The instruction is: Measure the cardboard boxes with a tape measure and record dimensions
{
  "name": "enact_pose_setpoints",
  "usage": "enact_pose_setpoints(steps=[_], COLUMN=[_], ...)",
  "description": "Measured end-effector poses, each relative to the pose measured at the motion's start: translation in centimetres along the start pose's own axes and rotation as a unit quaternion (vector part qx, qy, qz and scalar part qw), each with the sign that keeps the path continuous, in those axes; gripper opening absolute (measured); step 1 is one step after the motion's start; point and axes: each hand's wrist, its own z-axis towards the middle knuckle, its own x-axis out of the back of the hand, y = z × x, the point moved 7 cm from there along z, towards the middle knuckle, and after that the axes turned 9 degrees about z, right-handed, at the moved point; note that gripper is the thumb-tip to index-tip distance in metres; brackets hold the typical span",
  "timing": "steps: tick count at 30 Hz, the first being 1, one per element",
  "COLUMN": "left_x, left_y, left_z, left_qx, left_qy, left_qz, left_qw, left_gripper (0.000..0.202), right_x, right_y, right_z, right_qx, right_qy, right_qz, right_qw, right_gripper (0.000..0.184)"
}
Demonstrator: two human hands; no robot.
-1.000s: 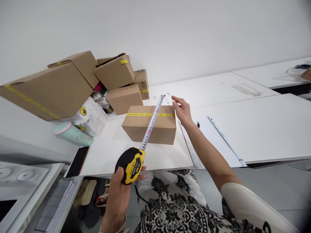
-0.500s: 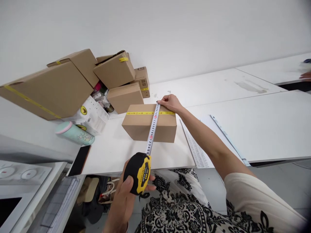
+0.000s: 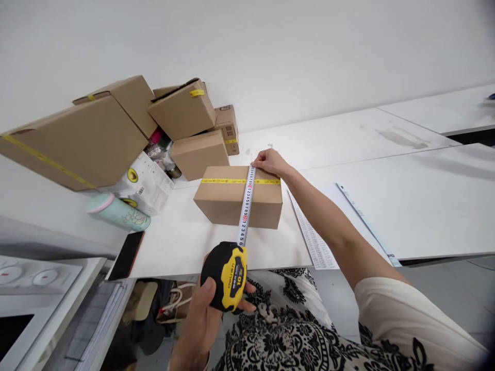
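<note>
A small brown cardboard box sealed with a yellow tape strip sits on the white table. My left hand is closed round a black and yellow tape measure just off the table's near edge. Its white blade runs straight over the box top. My right hand presses the blade's end down with closed fingers at the far edge of the box.
Several cardboard boxes are piled against the wall at the left, with a white package and a mint green bottle lying in front. A black phone lies near the table corner. Printed sheets lie right of the box.
My right hand came down from open in the air and pinned the blade's end on the box's far edge. The tape measure case moved slightly right and nearer, and the blade now lies flat.
</note>
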Motion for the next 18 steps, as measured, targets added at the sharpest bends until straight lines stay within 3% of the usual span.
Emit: enact_pose_setpoints(steps=[10,18], left_x=[0.2,0.4], left_y=[-0.9,-1.3], left_z=[0.2,0.1], left_qx=[-0.014,-0.022], left_qy=[-0.029,-0.029], left_qz=[-0.016,-0.014], left_qw=[0.999,0.999], left_gripper=[0.054,0.059], right_x=[0.1,0.0], right_y=[0.1,0.3], right_z=[0.1,0.1], right_qx=[-0.009,-0.007], right_qy=[0.002,0.004], right_qz=[0.017,0.033], right_qw=[1.000,0.999], right_gripper=[0.018,0.018])
